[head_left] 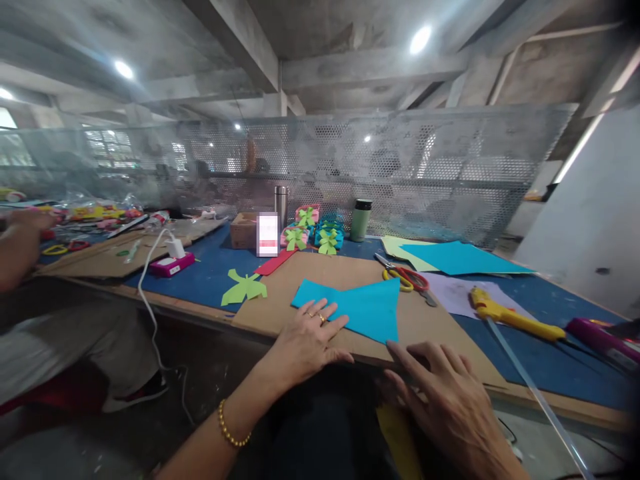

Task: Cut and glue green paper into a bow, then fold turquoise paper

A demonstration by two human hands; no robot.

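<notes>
A bow-shaped piece of blue craft sheet (367, 303), narrow near its middle, lies flat on a brown cardboard sheet (310, 270). Fingers spread, my left hand (313, 340) rests on the lower left part of the blue piece. My right hand (440, 387) is at the cardboard's front edge, its index fingertip at the blue piece's lower right corner; the fingers are apart and hold nothing I can see. Just beyond the blue piece lie scissors with red handles (416, 278) and a pair with yellow handles (400, 280).
A yellow glue gun (515, 317) with a long clear glue stick (540, 400) lies at right, near blue sheets (465, 257). Green cut-outs (245, 287), a red strip (275, 263), a purple power box (173, 265) and a green tumbler (361, 220) stand around. Another person's arm (17, 247) is at left.
</notes>
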